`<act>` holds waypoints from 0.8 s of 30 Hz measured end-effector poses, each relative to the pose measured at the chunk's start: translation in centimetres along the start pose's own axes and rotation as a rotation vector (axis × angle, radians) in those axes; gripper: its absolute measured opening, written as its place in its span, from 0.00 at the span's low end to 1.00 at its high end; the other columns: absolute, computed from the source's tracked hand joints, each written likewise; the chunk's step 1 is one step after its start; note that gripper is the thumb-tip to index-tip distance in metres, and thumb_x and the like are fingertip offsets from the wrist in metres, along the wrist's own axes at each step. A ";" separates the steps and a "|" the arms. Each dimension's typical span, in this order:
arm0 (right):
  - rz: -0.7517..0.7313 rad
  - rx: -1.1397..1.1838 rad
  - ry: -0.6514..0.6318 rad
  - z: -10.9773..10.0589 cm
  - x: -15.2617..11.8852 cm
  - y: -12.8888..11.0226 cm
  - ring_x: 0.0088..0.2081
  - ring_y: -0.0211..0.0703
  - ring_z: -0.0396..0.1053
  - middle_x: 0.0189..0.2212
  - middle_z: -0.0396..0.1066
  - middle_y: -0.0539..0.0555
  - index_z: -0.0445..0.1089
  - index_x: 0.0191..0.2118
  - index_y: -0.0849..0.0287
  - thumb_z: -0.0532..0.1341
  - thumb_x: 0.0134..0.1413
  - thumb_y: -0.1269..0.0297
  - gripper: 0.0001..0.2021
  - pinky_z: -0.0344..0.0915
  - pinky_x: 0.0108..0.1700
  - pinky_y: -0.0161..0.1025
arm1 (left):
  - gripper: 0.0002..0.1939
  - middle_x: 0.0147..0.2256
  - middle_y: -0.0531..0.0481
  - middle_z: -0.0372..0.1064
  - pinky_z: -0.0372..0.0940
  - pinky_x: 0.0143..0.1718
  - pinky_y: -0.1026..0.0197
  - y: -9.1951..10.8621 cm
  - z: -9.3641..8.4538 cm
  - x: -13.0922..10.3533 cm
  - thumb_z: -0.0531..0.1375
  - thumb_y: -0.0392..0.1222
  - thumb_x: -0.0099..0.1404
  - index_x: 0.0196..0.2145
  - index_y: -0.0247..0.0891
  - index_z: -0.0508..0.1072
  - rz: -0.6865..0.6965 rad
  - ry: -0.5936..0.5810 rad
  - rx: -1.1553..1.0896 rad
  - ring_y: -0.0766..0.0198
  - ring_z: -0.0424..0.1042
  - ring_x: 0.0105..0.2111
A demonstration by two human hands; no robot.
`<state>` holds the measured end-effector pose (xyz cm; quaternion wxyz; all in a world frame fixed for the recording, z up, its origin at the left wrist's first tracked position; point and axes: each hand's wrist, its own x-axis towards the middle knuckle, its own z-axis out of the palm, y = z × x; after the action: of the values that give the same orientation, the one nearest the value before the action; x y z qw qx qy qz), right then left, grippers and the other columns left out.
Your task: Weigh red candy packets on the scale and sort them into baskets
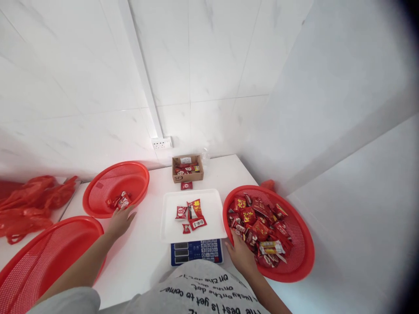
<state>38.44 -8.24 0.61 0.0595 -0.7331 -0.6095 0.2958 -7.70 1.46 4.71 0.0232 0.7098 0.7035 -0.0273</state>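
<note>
My left hand [121,221] is at the near rim of the upper left red basket [98,192], thumb apart from its fingers; a few red packets [121,199] lie in that basket just beyond the fingertips. My right hand [241,253] touches the near left rim of the right red basket [303,248], which is heaped with wrapped snacks [261,226]; its fingertips are partly hidden against the rim. Between the hands, a white tray [170,226] on a blue-panelled scale [196,252] bears several red packets [195,209].
Behind the tray, a small cardboard box [188,176] holds packets, with one red packet [186,186] in front. A large red basket [65,244] stands at the lower left, under my left forearm. Red plastic bags [29,207] lie far left. White walls bound the table.
</note>
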 end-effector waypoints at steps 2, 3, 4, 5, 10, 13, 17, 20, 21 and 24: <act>0.007 0.011 0.011 0.0 0.0 0.0 0.59 0.51 0.56 0.60 0.55 0.63 0.50 0.61 0.67 0.48 0.57 0.64 0.27 0.57 0.55 0.44 | 0.24 0.50 0.38 0.67 0.51 0.56 0.46 -0.5 0.5 -1.3 0.44 0.46 0.64 0.51 0.32 0.66 -0.019 0.043 -0.021 0.50 0.62 0.54; 0.010 0.021 0.021 0.0 0.1 -0.1 0.59 0.51 0.56 0.59 0.56 0.63 0.51 0.61 0.67 0.49 0.56 0.65 0.27 0.57 0.55 0.45 | 0.25 0.51 0.38 0.67 0.51 0.57 0.46 -0.6 0.9 -2.0 0.44 0.46 0.64 0.51 0.32 0.66 -0.022 0.068 -0.044 0.50 0.62 0.54; 0.007 0.035 0.036 0.0 0.1 -0.1 0.59 0.51 0.55 0.59 0.56 0.63 0.51 0.61 0.67 0.49 0.56 0.65 0.27 0.57 0.56 0.45 | 0.25 0.51 0.38 0.67 0.52 0.57 0.47 -0.7 1.4 -2.8 0.44 0.48 0.63 0.51 0.31 0.66 -0.020 0.094 -0.075 0.50 0.61 0.54; -0.002 0.054 0.059 0.0 0.0 -0.2 0.59 0.51 0.55 0.59 0.56 0.63 0.51 0.61 0.67 0.50 0.55 0.66 0.27 0.56 0.56 0.45 | 0.26 0.51 0.39 0.67 0.53 0.56 0.48 -0.6 1.9 -3.6 0.44 0.49 0.62 0.51 0.31 0.65 -0.013 0.114 -0.108 0.50 0.61 0.55; -0.151 0.181 0.336 -0.1 -1.3 -0.3 0.58 0.48 0.56 0.56 0.61 0.63 0.59 0.57 0.67 0.48 0.56 0.65 0.23 0.53 0.59 0.47 | 0.27 0.51 0.41 0.67 0.54 0.57 0.48 2.3 5.0 -6.6 0.47 0.53 0.61 0.52 0.35 0.64 0.154 0.081 -0.267 0.51 0.59 0.57; -0.201 0.249 0.479 0.3 -3.8 -0.4 0.54 0.47 0.61 0.50 0.67 0.61 0.65 0.51 0.62 0.47 0.57 0.64 0.20 0.56 0.58 0.48 | 0.28 0.54 0.41 0.63 0.54 0.58 0.47 4.3 6.6 -7.2 0.46 0.53 0.62 0.55 0.35 0.60 0.234 0.006 -0.342 0.51 0.56 0.59; -0.055 0.351 0.460 2.3 -8.6 -0.3 0.47 0.47 0.67 0.42 0.72 0.60 0.69 0.46 0.59 0.47 0.58 0.62 0.18 0.62 0.52 0.45 | 0.29 0.57 0.38 0.57 0.51 0.59 0.46 5.2 8.7 -6.5 0.43 0.52 0.64 0.57 0.33 0.56 0.166 -0.060 -0.390 0.51 0.52 0.60; 0.169 0.433 0.330 5.1 -12.5 1.1 0.42 0.44 0.70 0.42 0.72 0.58 0.69 0.46 0.59 0.47 0.58 0.62 0.17 0.65 0.48 0.40 | 0.32 0.58 0.33 0.54 0.49 0.60 0.47 5.3 9.9 -5.0 0.41 0.52 0.63 0.58 0.27 0.54 0.117 -0.124 -0.378 0.49 0.51 0.60; 0.259 0.444 0.259 6.3 -13.8 1.8 0.41 0.43 0.70 0.41 0.73 0.57 0.69 0.47 0.58 0.48 0.58 0.62 0.17 0.65 0.47 0.39 | 0.32 0.58 0.32 0.54 0.49 0.60 0.47 5.5 10.1 -4.5 0.41 0.51 0.64 0.58 0.25 0.53 0.102 -0.144 -0.365 0.49 0.51 0.60; 0.523 0.400 -0.018 10.1 -18.2 4.5 0.41 0.41 0.70 0.42 0.73 0.55 0.66 0.50 0.57 0.49 0.57 0.66 0.18 0.63 0.46 0.36 | 0.30 0.56 0.31 0.55 0.50 0.58 0.44 6.6 10.5 -3.2 0.42 0.47 0.63 0.58 0.26 0.54 0.094 -0.186 -0.314 0.46 0.50 0.60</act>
<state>35.70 -29.05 -3.14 0.1190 -0.8358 -0.3310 0.4216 -1.16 -2.58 -5.56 0.1999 0.7241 0.6598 0.0184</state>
